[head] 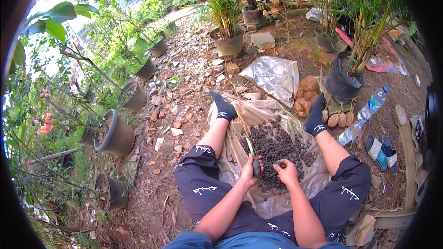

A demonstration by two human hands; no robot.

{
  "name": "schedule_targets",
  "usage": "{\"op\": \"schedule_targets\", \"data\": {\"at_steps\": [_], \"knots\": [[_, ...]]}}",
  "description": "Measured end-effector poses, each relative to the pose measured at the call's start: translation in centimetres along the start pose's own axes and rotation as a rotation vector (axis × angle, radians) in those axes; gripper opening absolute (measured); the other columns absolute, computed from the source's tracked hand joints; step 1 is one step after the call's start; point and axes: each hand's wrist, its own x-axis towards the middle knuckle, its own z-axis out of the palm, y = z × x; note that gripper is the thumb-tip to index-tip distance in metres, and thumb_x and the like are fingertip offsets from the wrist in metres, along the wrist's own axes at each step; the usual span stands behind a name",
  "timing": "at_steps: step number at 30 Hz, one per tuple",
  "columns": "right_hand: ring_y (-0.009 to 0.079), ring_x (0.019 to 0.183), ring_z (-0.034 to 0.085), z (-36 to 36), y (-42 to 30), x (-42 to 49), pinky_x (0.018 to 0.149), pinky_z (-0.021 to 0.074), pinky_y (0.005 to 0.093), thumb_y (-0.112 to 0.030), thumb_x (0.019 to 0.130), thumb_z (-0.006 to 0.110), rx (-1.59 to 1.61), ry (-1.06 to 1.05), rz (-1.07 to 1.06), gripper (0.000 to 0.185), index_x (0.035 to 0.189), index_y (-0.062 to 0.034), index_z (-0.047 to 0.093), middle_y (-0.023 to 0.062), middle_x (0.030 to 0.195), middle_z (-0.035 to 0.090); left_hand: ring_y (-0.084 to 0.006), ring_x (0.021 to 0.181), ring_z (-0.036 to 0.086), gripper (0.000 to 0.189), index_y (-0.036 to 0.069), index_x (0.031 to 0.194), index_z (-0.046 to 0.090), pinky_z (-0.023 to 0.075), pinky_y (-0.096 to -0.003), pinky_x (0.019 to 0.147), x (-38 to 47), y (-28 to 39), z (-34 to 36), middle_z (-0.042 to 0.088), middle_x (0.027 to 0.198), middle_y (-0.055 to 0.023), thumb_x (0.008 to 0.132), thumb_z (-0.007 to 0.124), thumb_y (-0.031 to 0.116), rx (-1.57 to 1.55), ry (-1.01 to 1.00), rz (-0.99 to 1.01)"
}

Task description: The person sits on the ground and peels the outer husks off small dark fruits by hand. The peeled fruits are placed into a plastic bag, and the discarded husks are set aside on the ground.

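Note:
My left hand (249, 172) is closed around a dark ball of soil (256, 166) at the foot of a pale green plant stem (250, 146), which points up and away from me. To its right, my right hand (287, 172) has its fingers curled in, with soil on the fingertips; whether it pinches any is too small to tell. Both hands are over a heap of dark crumbly soil (273, 141). Under the heap, between my outstretched legs, lies a crumpled clear plastic sheet (238, 135).
Beyond my feet are a plastic bag (273, 76), brown fibre balls (306, 91) and small husked fruits or bundles (337, 119). Plastic bottles (368, 109) and sandals (382, 154) lie right. Potted palms (226, 41) stand ahead; stone rubble (173, 110) and plant pots (116, 133) are left.

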Motion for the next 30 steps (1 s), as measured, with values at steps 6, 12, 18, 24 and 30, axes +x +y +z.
{"op": "schedule_targets", "data": {"at_steps": [6,12,18,24,30], "knots": [[0.0339,0.108,0.056,1.5,-2.0,-1.5,0.096,0.0443,0.0402,-0.021,0.096,0.055,-0.024,0.255,-0.246,0.032,0.114,0.0044,0.059,0.0191,0.115,0.057,-0.0176,0.074,0.062,0.037,0.01,0.09,0.059,0.056,-0.0317,0.067,-0.6,-0.3,0.6,0.062,0.078,-0.0022,0.097,0.055,0.047,-0.151,-0.087,-0.059],[0.0336,0.114,0.052,3.1,-3.9,-2.8,0.1,0.0402,0.0428,-0.033,0.101,0.035,0.302,0.459,-0.543,0.045,0.123,0.0033,0.05,0.0202,0.124,0.05,-0.0245,0.107,0.061,0.026,0.007,0.102,0.057,0.0457,-0.039,0.101,-3.0,-5.4,3.0,0.066,0.103,-0.0077,0.099,0.049,0.032,-0.169,-0.159,0.022],[0.0345,0.112,0.051,1.7,-5.0,-2.7,0.099,0.0388,0.044,-0.033,0.1,0.036,0.315,0.559,-0.434,0.044,0.122,0.0025,0.048,0.0206,0.121,0.05,-0.026,0.114,0.06,0.029,0.007,0.107,0.058,0.0435,-0.0422,0.105,-5.0,-7.3,2.7,0.065,0.114,-0.0112,0.097,0.051,0.033,-0.21,-0.135,-0.129],[0.039,0.114,0.049,2.7,-5.0,-2.3,0.099,0.0364,0.0481,-0.028,0.098,0.044,0.017,0.525,-0.479,0.039,0.122,0.0025,0.049,0.0215,0.12,0.052,-0.0248,0.107,0.06,0.033,0.013,0.097,0.058,0.0456,-0.0446,0.1,-3.8,-3.6,2.8,0.064,0.102,-0.0051,0.097,0.054,0.046,-0.271,-0.134,-0.084],[0.0268,0.106,0.052,0.9,-1.9,0.9,0.096,0.039,0.0373,-0.027,0.105,0.037,0.306,0.51,-0.31,0.034,0.118,0.0011,0.052,0.0163,0.111,0.054,-0.022,0.089,0.061,0.036,0.011,0.114,0.058,0.0502,-0.0414,0.084,-3.5,1.0,4.0,0.062,0.092,-0.0038,0.101,0.042,0.04,-0.126,-0.25,-0.026]]}}
